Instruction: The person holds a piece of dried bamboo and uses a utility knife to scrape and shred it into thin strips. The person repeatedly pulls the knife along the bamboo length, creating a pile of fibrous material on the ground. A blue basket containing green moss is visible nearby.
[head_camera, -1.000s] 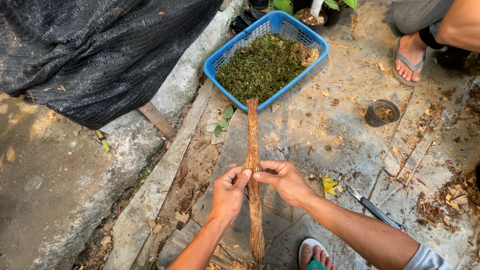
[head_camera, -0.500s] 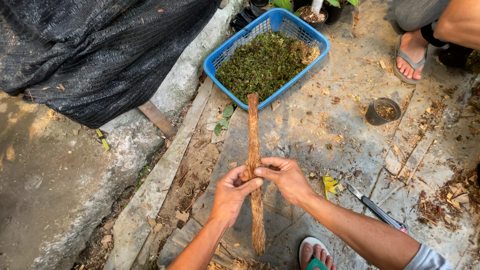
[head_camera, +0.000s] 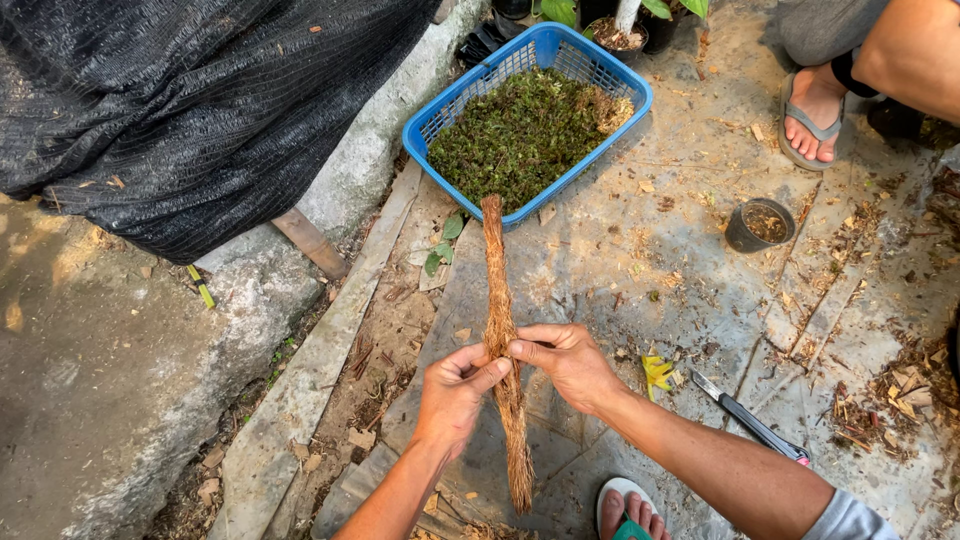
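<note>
Overhead, a black net (head_camera: 190, 110) and a blue basket (head_camera: 440, 112) of green matter are seen. A fibre stick (head_camera: 497, 300) is gripped mid-length by both hands, left (head_camera: 452, 395) and right (head_camera: 570, 362). Fibres appear bound; a knife (head_camera: 750, 425) lies unused.

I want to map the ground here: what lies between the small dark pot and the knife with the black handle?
In the head view, between the pot and the knife lies only bare concrete, littered with dry plant scraps.

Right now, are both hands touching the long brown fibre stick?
Touching. The head view shows the left hand and the right hand both pinching the fibre stick near its middle, with fingertips pressed on it from either side.
</note>
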